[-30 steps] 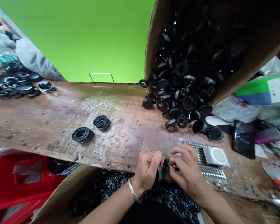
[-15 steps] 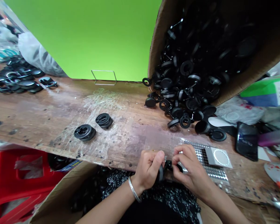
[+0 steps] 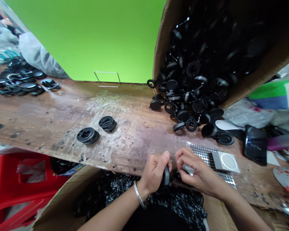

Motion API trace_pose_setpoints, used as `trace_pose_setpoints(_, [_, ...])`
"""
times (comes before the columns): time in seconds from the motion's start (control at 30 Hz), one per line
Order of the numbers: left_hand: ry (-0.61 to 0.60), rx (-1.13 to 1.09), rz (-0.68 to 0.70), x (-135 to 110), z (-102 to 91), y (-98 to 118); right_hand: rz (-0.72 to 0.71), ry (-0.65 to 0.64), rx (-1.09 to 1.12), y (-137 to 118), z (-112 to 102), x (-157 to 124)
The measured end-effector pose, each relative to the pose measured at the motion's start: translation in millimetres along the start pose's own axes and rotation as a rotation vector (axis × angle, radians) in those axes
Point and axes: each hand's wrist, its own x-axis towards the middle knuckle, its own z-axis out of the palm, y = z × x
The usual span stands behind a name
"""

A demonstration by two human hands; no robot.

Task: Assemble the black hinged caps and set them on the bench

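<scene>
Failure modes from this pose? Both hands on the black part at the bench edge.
1. The black round part is held by the left hand and right hand over the bench edge; a slip likely drops it into the lap.
2. The tipped cardboard box is spilling black parts, which may slide toward the sticker sheet.

Two rings (image 3: 88, 135) (image 3: 107, 123) lie side by side on the counter (image 3: 50, 112), left of centre. At the near edge the left hand (image 3: 155, 171) and right hand (image 3: 195, 171) meet over a small round part (image 3: 167, 176) — the left hand grips it. Just right of them lies a studded sheet (image 3: 207, 158) with a square card (image 3: 225, 160) on it. Behind, a tipped box (image 3: 163, 38) spills a pile of parts (image 3: 188, 106) onto the counter — a phone (image 3: 255, 146) lies to its right. A red crate (image 3: 19, 186) sits below the counter's left end.
</scene>
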Motion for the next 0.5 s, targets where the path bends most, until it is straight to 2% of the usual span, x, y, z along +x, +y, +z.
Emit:
trace_pose_setpoints(0.1, [-0.022, 0.023, 0.017, -0.2, -0.3, -0.4, 0.022, -0.046, 0.025, -1.9, -2.2, 1.9])
trace_pose_setpoints(0.23, [0.014, 0.018, -0.004, -0.7, 0.5, 0.5, -0.024, -0.05, -0.032, -3.9, -2.4, 0.1])
trace_pose_setpoints(0.37, [0.095, -0.126, -0.109, 3.7, -0.8, 3.5, -0.123, 0.055, -0.128, 1.2, 0.6, -10.0])
trace_pose_setpoints(0.5, [0.169, -0.28, -0.182, 10.3, -1.7, 0.8, -0.176, 0.21, -0.213, 6.8, 14.4, -23.2])
